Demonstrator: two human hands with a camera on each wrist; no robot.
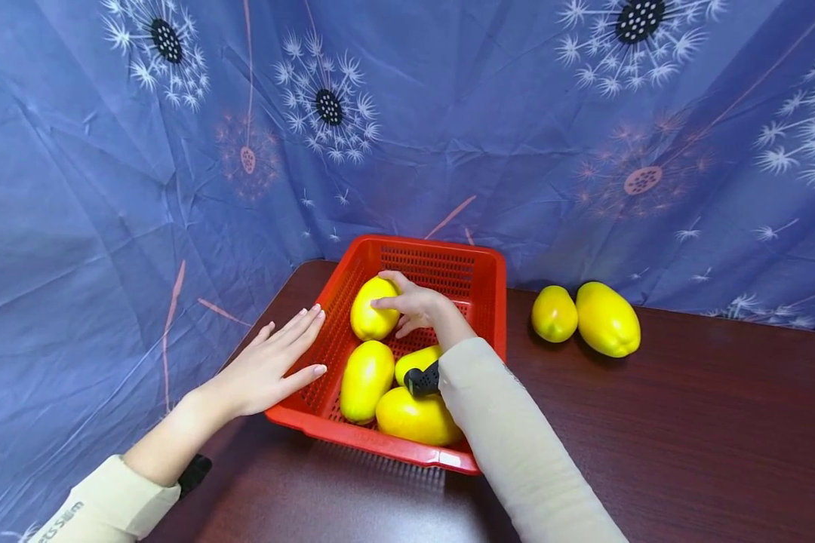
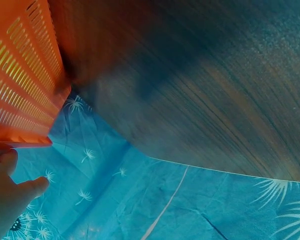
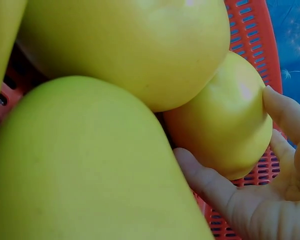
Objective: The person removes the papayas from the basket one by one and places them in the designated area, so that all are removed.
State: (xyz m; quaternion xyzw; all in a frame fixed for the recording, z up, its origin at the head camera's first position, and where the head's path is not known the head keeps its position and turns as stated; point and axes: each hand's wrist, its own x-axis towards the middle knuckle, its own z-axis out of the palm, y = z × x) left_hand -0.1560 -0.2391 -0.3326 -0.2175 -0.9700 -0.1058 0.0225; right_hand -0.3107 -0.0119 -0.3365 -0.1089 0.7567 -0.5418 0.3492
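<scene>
Right hand on the farthest yellow fruit in the basket, left hand spread at the side!
And here is the right hand (image 1: 417,305), thumb and fingers curled about the far fruit (image 1: 370,313), which sits inside the red basket (image 1: 380,443) toward its back left; three more yellow fruits share the basket nearer the front, a long one (image 1: 367,381) on the left, a sideways one (image 1: 417,417) along the front, and a partly covered one (image 1: 416,363) behind that. Over on the left, the left hand (image 1: 272,369) lies flat with fingers straight at the left rim, though how firmly it presses is hard to judge. Out on the dark desk (image 1: 686,422), right of the basket, a smaller fruit (image 1: 555,314) sits just beside a larger fruit (image 1: 607,320).
</scene>
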